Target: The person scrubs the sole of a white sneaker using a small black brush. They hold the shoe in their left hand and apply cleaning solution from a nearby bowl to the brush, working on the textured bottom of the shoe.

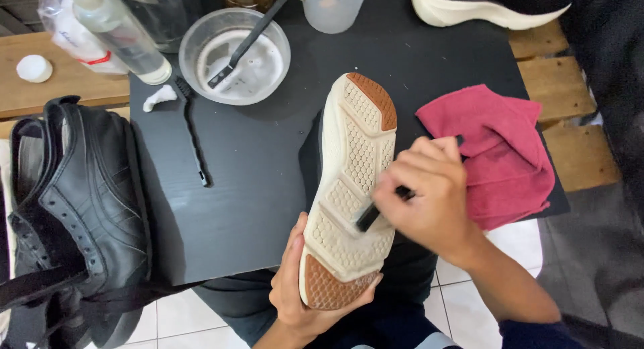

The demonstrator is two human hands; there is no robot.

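Observation:
A shoe (349, 161) lies sole-up over the black board (241, 188); its sole is cream with brown patches at toe and heel. My left hand (295, 288) cups the near end of the shoe from below. My right hand (429, 195) grips a small black brush (370, 216) whose head rests on the sole's middle. A crumpled red cloth (500, 148) lies just right of my right hand.
A round bowl (235, 54) with a black brush in it stands at the back, with a second thin brush (194, 134) beside it. A pair of black leather shoes (74, 208) sits left. A spray bottle (121, 30), a cup (332, 7) and another cream sole (483, 10) lie at the far edge.

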